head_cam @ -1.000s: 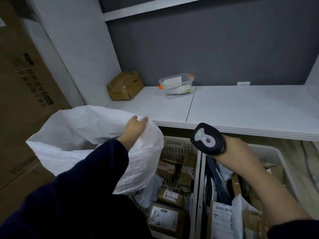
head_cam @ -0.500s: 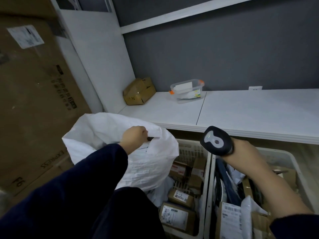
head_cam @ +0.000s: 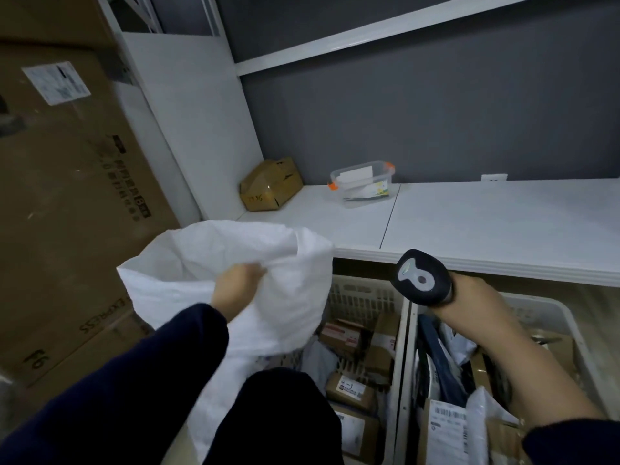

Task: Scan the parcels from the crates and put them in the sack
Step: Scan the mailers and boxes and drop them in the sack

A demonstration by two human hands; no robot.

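I'm bunching the sack (head_cam: 201,253) rim in my left hand (head_cam: 238,288), gripping the scanner (head_cam: 421,280) in my right hand (head_cam: 471,297) above the crates (head_cam: 364,293). Parcels (head_cam: 350,389) are sitting in both, so I'm guessing barely started.

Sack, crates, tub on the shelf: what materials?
Sack: looks like white woven plastic, matte, crisp creases.
Crates: cream moulded plastic, probably; slotted walls.
Tub: clear glossy plastic; contents show through, orange clips.
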